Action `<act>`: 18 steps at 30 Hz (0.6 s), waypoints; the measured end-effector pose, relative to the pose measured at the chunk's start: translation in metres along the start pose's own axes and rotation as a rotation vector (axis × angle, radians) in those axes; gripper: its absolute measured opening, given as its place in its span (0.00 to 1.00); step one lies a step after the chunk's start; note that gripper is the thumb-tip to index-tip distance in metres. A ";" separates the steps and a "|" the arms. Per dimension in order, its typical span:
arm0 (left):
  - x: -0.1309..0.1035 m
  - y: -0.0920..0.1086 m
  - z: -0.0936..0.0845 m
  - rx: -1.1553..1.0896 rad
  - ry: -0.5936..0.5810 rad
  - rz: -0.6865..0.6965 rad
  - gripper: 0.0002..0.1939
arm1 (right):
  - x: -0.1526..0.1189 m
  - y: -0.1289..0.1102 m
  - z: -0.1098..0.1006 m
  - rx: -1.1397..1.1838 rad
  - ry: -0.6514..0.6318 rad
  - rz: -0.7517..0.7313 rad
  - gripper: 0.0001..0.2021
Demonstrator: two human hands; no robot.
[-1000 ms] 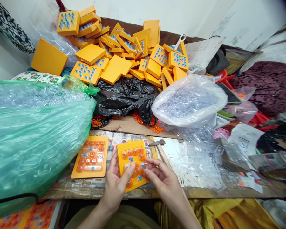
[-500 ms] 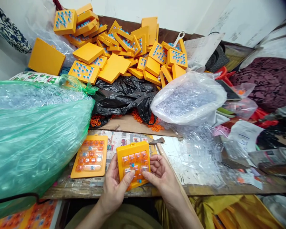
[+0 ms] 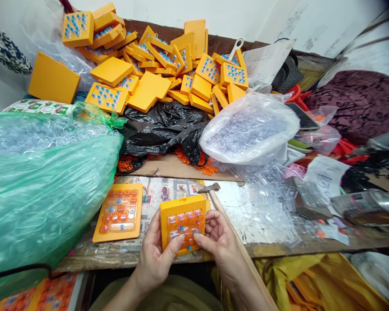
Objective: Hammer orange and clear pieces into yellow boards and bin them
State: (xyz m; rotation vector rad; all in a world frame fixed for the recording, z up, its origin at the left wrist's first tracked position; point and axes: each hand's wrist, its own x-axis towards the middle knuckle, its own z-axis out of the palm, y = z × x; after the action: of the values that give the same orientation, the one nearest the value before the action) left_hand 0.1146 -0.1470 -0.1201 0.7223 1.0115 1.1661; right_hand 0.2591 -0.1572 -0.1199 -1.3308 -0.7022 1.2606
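Note:
A yellow square case (image 3: 183, 209) with orange and clear pieces in rows on its face is held upright between both hands, above the front edge of the bench. My left hand (image 3: 158, 248) grips its left side, thumb across the lower front. On the right, my right hand (image 3: 218, 235) pinches the lower right part with the thumb in front and the other fingers curled beside the edge. A second yellow panel (image 3: 119, 211), filled with orange and clear pieces, lies on the bench to the left.
A green bag (image 3: 52, 185) bulges at the left. Yellow cases (image 3: 147, 91) are heaped at the back behind a black bag (image 3: 164, 129). An open white bag (image 3: 249, 129) and loose clear parts (image 3: 266, 203) occupy the right. A hammer (image 3: 210, 187) lies beyond my right hand.
The view has shifted slightly, so the background sits further left. The held case is tilted a little differently, and both hands keep their grip on it.

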 end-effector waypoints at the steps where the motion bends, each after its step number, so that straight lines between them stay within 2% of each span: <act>1: 0.001 0.001 0.000 -0.004 -0.005 0.001 0.36 | 0.000 -0.001 0.002 -0.023 0.011 -0.016 0.21; 4: 0.003 0.006 0.000 -0.057 -0.042 -0.018 0.36 | 0.000 -0.009 0.004 -0.133 0.029 -0.044 0.21; 6: 0.005 0.008 0.002 -0.127 -0.066 -0.054 0.36 | 0.002 -0.018 -0.008 -0.292 0.018 -0.064 0.20; 8: 0.007 0.011 0.005 -0.195 -0.066 -0.098 0.38 | 0.007 -0.027 -0.036 -0.543 0.076 -0.159 0.16; 11: 0.011 0.013 0.007 -0.273 -0.044 -0.163 0.41 | 0.019 -0.035 -0.097 -1.060 0.340 -0.497 0.13; 13: 0.013 0.015 0.008 -0.313 -0.050 -0.205 0.42 | 0.029 -0.037 -0.130 -1.389 0.356 -0.621 0.13; 14: 0.014 0.016 0.008 -0.322 -0.056 -0.222 0.43 | 0.033 -0.036 -0.141 -1.439 0.344 -0.644 0.13; 16: 0.015 0.017 0.009 -0.319 -0.064 -0.247 0.42 | 0.040 -0.035 -0.145 -1.451 0.310 -0.671 0.13; 18: 0.016 0.018 0.009 -0.310 -0.073 -0.257 0.40 | 0.043 -0.034 -0.128 -1.385 0.271 -0.715 0.13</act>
State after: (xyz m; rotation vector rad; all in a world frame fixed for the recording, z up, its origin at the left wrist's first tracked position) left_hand 0.1170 -0.1264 -0.1047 0.3740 0.8118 1.0336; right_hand 0.3978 -0.1501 -0.1237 -1.9404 -1.7848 -0.1558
